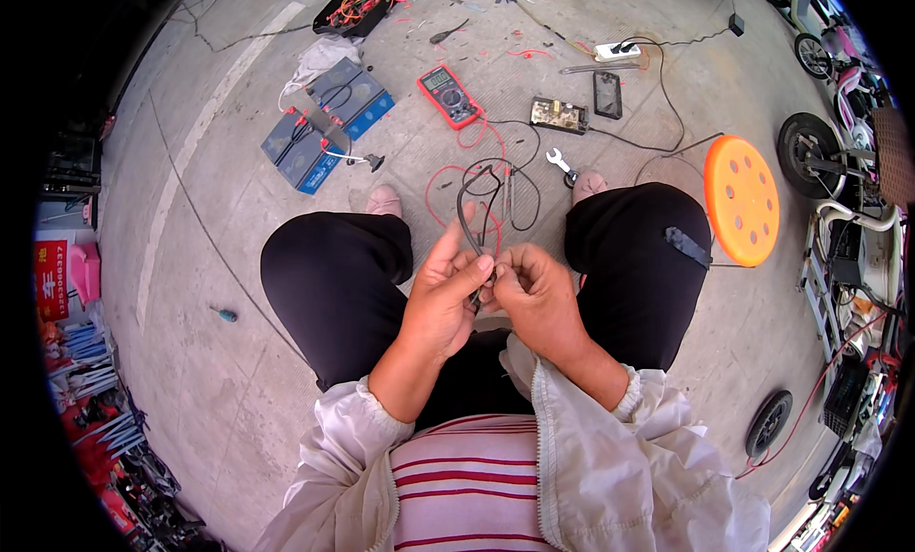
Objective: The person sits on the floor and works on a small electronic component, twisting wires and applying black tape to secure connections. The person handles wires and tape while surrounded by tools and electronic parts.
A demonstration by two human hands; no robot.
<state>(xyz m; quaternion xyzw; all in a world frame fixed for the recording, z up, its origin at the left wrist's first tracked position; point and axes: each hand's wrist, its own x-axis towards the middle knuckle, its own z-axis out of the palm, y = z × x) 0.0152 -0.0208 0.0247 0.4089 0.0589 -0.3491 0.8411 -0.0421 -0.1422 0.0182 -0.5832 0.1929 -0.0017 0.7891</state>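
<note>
Between my knees, both hands meet over a black cable that loops up and away from the fingers. My left hand pinches it between thumb and fingers, with the index finger stretched upward. The fingertips of my right hand are closed at the same spot, touching the left thumb; the cable's end is mostly hidden there. Just beyond lie red and black test leads of a red multimeter. An opened case with a circuit board lies to its right, near a black cover. A wrench rests by my right foot.
Blue batteries with wires stand at the front left. An orange stool is by my right knee. Farther off are a white power strip and a black box of wires. Wheels line the right side.
</note>
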